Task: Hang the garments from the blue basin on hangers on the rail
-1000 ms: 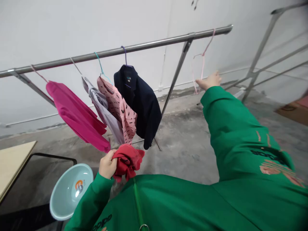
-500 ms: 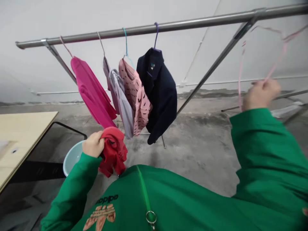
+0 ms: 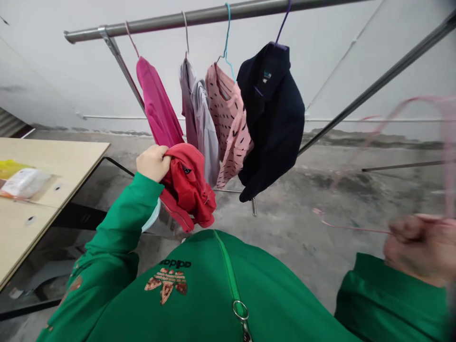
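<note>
Bunched in front of my chest is a red garment (image 3: pixel 190 187), with a dark label inside its neck. My left hand (image 3: pixel 154 163) grips it by the collar. Off to the right, my right hand (image 3: pixel 422 247) is closed around a pink clothes hanger (image 3: pixel 449 166), thin and smeared by motion. Beyond the red garment, a magenta top (image 3: pixel 158 107), pale lilac clothing (image 3: pixel 205 128), a pink dashed top (image 3: pixel 228 123) and a navy collared garment (image 3: pixel 272 123) hang on hangers.
A metal rail (image 3: pixel 160 23) carries the hung clothes, with slanted legs at both sides. A light wooden table (image 3: pixel 78 156) stands at left, bearing a plastic-wrapped packet (image 3: pixel 26 183). A pale blue basin (image 3: pixel 152 217) is partly hidden behind my left sleeve.
My right hand has come down with the pink hanger, away from the rail. My left hand still holds the red garment, now slightly higher in view. The view has shifted left and down.
</note>
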`<state>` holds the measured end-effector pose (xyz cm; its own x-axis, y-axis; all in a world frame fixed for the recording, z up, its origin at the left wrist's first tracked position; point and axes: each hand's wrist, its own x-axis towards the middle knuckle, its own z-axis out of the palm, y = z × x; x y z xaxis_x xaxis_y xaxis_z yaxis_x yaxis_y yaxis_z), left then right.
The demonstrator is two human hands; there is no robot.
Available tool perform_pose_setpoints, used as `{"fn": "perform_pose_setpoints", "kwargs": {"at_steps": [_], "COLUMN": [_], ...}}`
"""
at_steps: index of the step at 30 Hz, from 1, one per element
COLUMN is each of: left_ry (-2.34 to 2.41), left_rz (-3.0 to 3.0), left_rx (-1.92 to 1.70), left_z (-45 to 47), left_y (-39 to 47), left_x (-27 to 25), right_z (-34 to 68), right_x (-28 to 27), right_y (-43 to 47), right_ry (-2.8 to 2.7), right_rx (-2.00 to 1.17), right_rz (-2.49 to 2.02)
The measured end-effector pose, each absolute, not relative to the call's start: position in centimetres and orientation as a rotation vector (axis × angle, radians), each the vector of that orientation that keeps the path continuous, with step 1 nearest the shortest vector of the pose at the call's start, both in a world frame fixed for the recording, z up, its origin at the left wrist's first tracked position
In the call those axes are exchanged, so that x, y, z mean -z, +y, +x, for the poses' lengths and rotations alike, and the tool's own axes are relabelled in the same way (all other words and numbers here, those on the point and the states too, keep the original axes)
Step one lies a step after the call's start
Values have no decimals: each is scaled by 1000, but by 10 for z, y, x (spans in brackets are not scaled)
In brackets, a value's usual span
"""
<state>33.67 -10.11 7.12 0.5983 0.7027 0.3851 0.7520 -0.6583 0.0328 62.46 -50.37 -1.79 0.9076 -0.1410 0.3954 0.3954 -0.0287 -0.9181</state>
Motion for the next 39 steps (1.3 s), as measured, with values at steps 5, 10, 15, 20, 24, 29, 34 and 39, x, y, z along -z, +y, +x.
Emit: {"fn": "perform_pose_setpoints", "kwargs": {"at_steps": [5, 10, 15, 20, 24, 29, 34, 39], "left_ry": [-1019, -836, -810, -909, -888, -943, -1188, -1403], "left_rz": [-2826, -2902, -2934, -2842, -2816, -2994, -3067, -3008], "left_rx": [546, 603, 619, 411, 114, 104, 337, 303], "left_z": [365, 385, 375, 343, 314, 299, 304, 317], "left_y": [-108, -130, -125, -88, -54, -28, -38, -62], "left_x": [-88, -106, -111, -101, -76, -35, -23, -24], "right_z": [581, 548, 524, 538, 568, 584, 587, 582], "right_x": [15, 43, 69, 50, 6, -40, -45, -36], "right_y": [-414, -281, -234, -241, -252, -260, -264, -271], "right_ry": [-1150, -1472, -1570, -1591, -1493, -1546, -1512, -1527], "right_rx": [-560, -809, -898, -904, -782, -758, -738, -648], "right_rz": [-1363, -1265, -1177, -1235, -1352, -1500, -1653, -1678]}}
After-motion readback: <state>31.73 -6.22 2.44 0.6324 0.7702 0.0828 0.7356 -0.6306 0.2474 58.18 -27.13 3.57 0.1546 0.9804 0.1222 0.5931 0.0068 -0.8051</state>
